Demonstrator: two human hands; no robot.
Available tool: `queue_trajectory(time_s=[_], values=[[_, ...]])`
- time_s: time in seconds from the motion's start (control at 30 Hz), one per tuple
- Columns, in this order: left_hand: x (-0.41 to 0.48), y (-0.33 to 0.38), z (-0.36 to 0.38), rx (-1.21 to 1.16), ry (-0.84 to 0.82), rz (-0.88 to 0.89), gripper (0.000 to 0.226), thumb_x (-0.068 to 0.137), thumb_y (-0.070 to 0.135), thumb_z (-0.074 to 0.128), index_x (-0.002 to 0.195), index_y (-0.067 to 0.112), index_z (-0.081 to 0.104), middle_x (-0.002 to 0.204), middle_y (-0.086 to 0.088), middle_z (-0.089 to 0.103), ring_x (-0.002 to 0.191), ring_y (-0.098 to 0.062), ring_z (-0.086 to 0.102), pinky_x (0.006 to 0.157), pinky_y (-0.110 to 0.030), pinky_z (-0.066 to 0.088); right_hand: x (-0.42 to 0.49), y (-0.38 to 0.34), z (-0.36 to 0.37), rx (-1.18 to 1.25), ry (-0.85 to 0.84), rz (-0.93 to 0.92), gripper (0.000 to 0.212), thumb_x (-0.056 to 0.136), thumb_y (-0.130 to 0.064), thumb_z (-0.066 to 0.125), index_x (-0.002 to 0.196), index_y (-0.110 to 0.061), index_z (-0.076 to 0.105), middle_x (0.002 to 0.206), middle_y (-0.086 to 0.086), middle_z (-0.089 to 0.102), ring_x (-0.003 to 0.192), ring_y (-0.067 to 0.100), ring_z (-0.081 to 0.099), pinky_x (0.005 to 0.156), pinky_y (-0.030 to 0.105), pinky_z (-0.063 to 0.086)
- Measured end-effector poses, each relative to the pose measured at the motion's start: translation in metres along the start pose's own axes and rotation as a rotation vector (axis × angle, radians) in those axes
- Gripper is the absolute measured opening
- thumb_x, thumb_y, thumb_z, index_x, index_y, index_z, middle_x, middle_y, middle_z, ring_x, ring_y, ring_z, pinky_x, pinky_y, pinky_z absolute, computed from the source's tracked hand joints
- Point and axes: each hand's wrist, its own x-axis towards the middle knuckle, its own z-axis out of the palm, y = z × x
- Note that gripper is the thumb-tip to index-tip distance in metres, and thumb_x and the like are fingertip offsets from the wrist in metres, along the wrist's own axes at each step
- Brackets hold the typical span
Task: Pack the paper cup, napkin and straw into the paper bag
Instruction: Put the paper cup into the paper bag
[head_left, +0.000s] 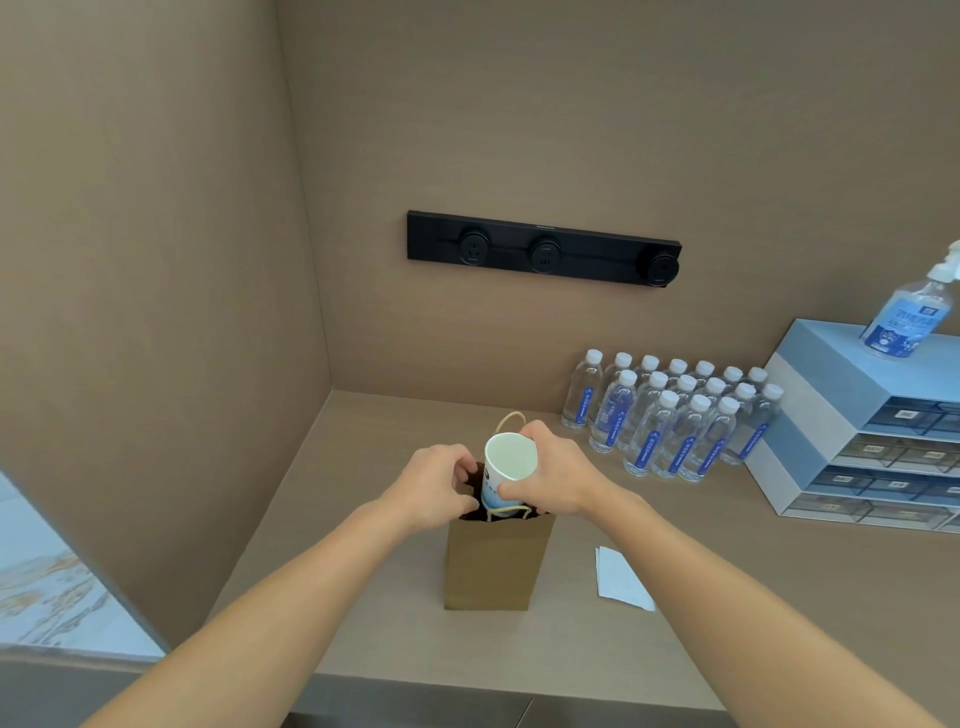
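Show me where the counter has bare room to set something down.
Bare counter lies left of the paper bag, out to the side wall, and behind the bag toward the back wall. The front edge near the napkin is also free. The right side is crowded: water bottles and drawer unit.

A black power strip (544, 249) with three round sockets is fixed to the tan back wall above the counter (363, 597), where a cluster of small water bottles (670, 415) stands beside a pale blue drawer organizer (810, 384) topped by a tilted spray bottle (906, 317).
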Motion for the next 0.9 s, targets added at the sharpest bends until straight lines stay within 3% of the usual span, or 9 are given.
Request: queue_trajectory(time_s=[0.13,0.27,0.33,0.47,0.6,0.73,0.83,0.9], values=[[-0.002,-0.002,0.004,0.117,-0.012,0.032,0.023,0.083,0.012,0.064,0.105,0.017,0.070,0.106,-0.005,0.057,0.093,-0.021,0.054,0.082,-0.029,0.047,0.001,-0.005,0.003,-0.183,-0.061,-0.011,0.068,0.050,-0.052,0.068,0.103,-0.021,0.041,0.100,0.002,0.056,0.082,0.019,0.057,0.053,0.028,0.044],[-0.011,0.000,-0.004,0.335,-0.198,0.155,0.028,0.086,0.014,0.047,0.099,0.018,0.071,0.104,-0.005,0.060,0.095,-0.026,0.058,0.079,-0.033,0.049,0.003,-0.011,0.006,-0.362,-0.111,-0.031,0.064,0.054,-0.051,0.073,0.097,-0.016,0.042,0.097,0.005,0.056,0.084,0.026,0.059,0.055,0.031,0.046],[-0.016,-0.002,-0.008,0.463,-0.305,0.223,0.027,0.090,0.026,0.046,0.096,0.015,0.069,0.103,-0.006,0.061,0.096,-0.028,0.059,0.081,-0.039,0.050,0.004,-0.014,0.006,-0.441,-0.146,-0.013,0.064,0.055,-0.049,0.076,0.098,-0.016,0.041,0.096,0.004,0.052,0.086,0.028,0.059,0.059,0.033,0.051],[-0.025,-0.006,-0.011,0.662,-0.465,0.329,0.059,0.088,0.067,0.043,0.104,0.014,0.064,0.105,-0.005,0.057,0.092,-0.028,0.058,0.079,-0.041,0.051,0.006,-0.022,0.014,-0.596,-0.210,-0.005,0.061,0.057,-0.042,0.078,0.100,-0.014,0.044,0.097,0.005,0.052,0.082,0.028,0.057,0.060,0.032,0.051],[-0.025,-0.005,-0.006,0.780,-0.470,0.432,0.041,0.095,0.048,0.049,0.111,0.012,0.063,0.114,-0.009,0.058,0.100,-0.035,0.060,0.081,-0.043,0.051,0.013,-0.029,0.028,-0.762,-0.261,-0.040,0.054,0.067,-0.044,0.075,0.105,-0.009,0.059,0.090,0.005,0.056,0.074,0.027,0.058,0.056,0.030,0.049],[-0.021,-0.009,-0.004,0.796,-0.442,0.462,0.041,0.097,0.044,0.047,0.118,0.013,0.065,0.112,-0.011,0.058,0.098,-0.037,0.061,0.077,-0.040,0.048,0.026,-0.031,0.049,-0.922,-0.359,-0.083,0.038,0.077,-0.048,0.068,0.083,-0.011,0.062,0.073,0.006,0.053,0.070,0.027,0.057,0.059,0.031,0.048],[-0.018,-0.011,-0.006,0.804,-0.447,0.491,0.040,0.097,0.043,0.047,0.117,0.012,0.065,0.108,-0.012,0.056,0.095,-0.037,0.061,0.071,-0.037,0.042,0.038,-0.030,0.064,-0.959,-0.437,-0.066,0.024,0.083,-0.036,0.064,0.077,-0.015,0.058,0.085,0.008,0.059,0.074,0.028,0.058,0.065,0.034,0.052],[-0.014,-0.012,-0.008,0.802,-0.470,0.501,0.039,0.097,0.042,0.049,0.115,0.011,0.064,0.110,-0.012,0.056,0.097,-0.037,0.060,0.074,-0.040,0.045,0.046,-0.025,0.075,-0.958,-0.485,-0.049,0.022,0.087,-0.034,0.060,0.092,-0.014,0.065,0.097,0.011,0.064,0.083,0.030,0.061,0.074,0.037,0.056]])
